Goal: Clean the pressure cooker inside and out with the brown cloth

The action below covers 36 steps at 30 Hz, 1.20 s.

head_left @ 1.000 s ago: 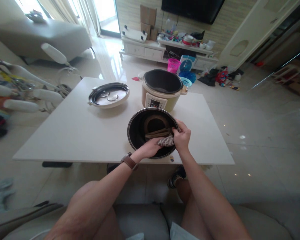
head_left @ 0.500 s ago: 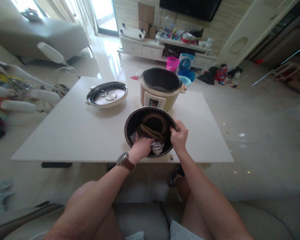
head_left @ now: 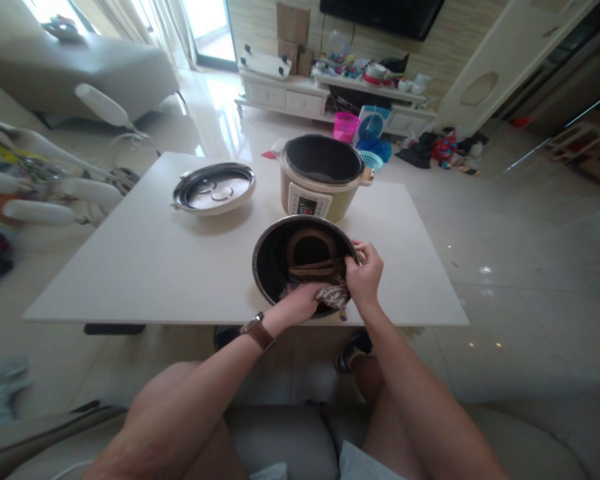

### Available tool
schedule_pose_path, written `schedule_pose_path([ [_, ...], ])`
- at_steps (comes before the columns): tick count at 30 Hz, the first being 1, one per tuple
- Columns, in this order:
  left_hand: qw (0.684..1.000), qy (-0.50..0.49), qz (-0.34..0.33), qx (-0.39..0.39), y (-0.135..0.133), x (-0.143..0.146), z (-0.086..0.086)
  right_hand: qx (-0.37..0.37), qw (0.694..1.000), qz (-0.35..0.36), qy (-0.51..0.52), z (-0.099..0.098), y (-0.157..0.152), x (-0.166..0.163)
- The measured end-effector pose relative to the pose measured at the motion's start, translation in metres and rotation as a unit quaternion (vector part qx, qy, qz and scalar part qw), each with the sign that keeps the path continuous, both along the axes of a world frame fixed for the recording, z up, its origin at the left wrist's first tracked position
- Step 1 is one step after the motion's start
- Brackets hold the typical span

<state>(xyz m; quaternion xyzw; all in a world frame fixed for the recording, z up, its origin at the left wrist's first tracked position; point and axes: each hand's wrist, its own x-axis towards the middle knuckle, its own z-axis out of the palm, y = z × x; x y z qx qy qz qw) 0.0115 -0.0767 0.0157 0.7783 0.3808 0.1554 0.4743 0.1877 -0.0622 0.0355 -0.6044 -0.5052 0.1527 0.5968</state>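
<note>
A dark inner pot (head_left: 270,250) is tilted toward me above the front of the table, its mouth facing me. My right hand (head_left: 366,272) grips its right rim, thumb inside. My left hand (head_left: 300,305) reaches into the pot, closed on a patterned cloth (head_left: 334,297) that lies bunched against the lower inner wall. Some of the left fingers are hidden by the cloth. Behind the pot stands the electric cooker (head_left: 347,200), its lid off and its dark cavity open upward. The round lid (head_left: 215,190) rests upside down to the left.
The white table (head_left: 145,267) carries these things. On its front edge is a small sticker (head_left: 343,316). Beyond stand a low white cabinet (head_left: 265,97) loaded with clutter, a pink basket (head_left: 346,125) and a light blue basket (head_left: 371,160). A grey sofa (head_left: 275,433) is beneath me.
My left hand has slid to the right inside the pot, bringing the cloth toward the right wall. The pot and my right hand have shifted slightly right.
</note>
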Motion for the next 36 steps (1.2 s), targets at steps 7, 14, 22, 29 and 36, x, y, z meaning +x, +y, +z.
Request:
schedule_pose_path([
  [7,0.984,0.154,-0.048,0.074,-0.011,0.0,-0.003,-0.047,0.989,0.124,-0.066,0.033,0.011,0.031],
  [14,0.971,0.221,0.002,0.094,-0.003,-0.012,0.001,-0.051,0.989,0.14,0.028,0.013,0.01,0.021],
  [22,0.992,-0.084,0.068,-0.071,0.005,0.014,-0.005,-0.027,0.995,0.086,0.037,-0.001,0.004,-0.003],
  [29,0.999,-0.037,-0.018,-0.03,0.013,-0.009,-0.002,-0.04,0.997,0.035,0.06,-0.01,0.005,-0.003],
  [36,0.961,0.256,0.029,0.105,0.008,-0.035,0.004,-0.018,0.998,-0.005,0.061,-0.018,-0.005,-0.021],
])
